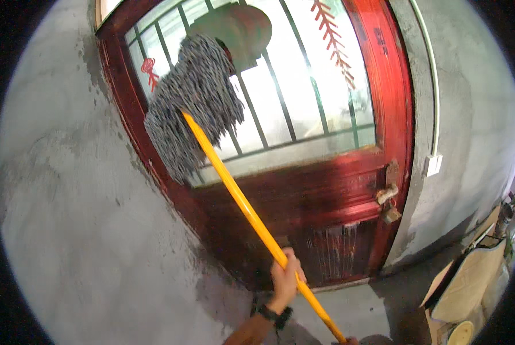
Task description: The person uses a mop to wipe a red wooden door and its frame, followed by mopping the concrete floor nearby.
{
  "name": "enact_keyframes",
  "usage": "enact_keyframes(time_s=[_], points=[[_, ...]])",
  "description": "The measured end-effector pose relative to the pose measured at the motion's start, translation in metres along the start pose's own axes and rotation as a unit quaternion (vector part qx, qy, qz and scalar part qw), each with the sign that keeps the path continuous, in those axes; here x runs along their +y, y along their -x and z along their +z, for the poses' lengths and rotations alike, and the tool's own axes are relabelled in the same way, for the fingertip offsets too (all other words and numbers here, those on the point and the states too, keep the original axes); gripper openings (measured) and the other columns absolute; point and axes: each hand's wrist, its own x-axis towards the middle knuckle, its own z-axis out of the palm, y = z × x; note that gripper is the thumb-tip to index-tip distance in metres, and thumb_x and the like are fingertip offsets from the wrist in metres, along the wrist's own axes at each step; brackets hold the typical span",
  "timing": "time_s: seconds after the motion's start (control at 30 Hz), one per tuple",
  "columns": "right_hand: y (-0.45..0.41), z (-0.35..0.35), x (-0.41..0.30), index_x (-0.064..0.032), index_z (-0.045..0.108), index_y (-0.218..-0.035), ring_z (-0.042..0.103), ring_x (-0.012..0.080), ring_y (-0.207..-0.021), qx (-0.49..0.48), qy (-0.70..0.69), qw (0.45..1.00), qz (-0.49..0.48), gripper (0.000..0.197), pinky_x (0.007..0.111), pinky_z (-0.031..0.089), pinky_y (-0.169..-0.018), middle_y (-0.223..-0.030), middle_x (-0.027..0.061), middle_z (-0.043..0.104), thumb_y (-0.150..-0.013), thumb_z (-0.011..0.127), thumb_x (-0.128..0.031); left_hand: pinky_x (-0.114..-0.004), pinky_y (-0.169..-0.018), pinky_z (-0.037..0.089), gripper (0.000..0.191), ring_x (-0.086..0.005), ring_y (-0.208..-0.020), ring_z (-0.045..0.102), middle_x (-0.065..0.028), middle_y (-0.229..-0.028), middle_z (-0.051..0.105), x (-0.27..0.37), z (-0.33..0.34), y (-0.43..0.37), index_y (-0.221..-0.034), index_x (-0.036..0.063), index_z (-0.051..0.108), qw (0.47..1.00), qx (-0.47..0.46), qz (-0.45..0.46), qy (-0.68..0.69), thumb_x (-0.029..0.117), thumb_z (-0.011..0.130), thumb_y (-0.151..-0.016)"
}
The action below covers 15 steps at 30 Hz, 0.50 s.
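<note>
A mop with a grey string head (197, 99) and a yellow handle (240, 198) is raised against the glass pane (279, 108) of a red wooden door (283, 189). The mop head covers the left part of the pane and some of the door frame. My left hand (286, 274), with a dark band on its wrist, is closed around the lower half of the handle. At the bottom edge, my right hand (348, 341) shows only in small part, at the handle's lower end; its fingers are mostly cut off by the picture's rim.
Grey plaster walls (80, 207) flank the door. A door handle (386, 194) and a padlock (391, 214) are on its right side. A white wall switch (433, 165) hangs below a white conduit (434, 86). Cardboard and other items (468, 280) lie at the lower right.
</note>
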Motion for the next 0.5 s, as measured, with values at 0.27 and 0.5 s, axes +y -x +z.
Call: enact_keyframes(time_s=[0.27,0.5], points=[[0.011,-0.019,-0.138,-0.0022,0.061,-0.066,0.048,0.0098,-0.054,0.017,-0.062,0.998,0.021,0.047,0.031,0.040,-0.052,-0.055,0.0023,0.052,-0.076,0.069,-0.048,-0.024,-0.033,0.040,0.012,-0.0099,-0.039,0.046,-0.0002,-0.062,0.045,0.094,0.017,-0.058,-0.098,0.0099,0.045,0.996,-0.048,0.065,0.039,0.016,0.053,-0.091],[0.007,-0.027,-0.223,-0.0014,0.061,-0.085,0.045,0.0079,-0.057,0.110,-0.290,0.918,-0.247,0.047,0.026,0.036,-0.051,-0.065,-0.0006,0.051,-0.089,0.055,-0.048,-0.022,-0.030,0.035,0.021,-0.0079,-0.034,0.042,0.0002,-0.056,0.045,0.215,0.092,-0.126,-0.088,0.0094,0.044,0.976,-0.136,0.170,0.009,0.028,0.053,-0.093]])
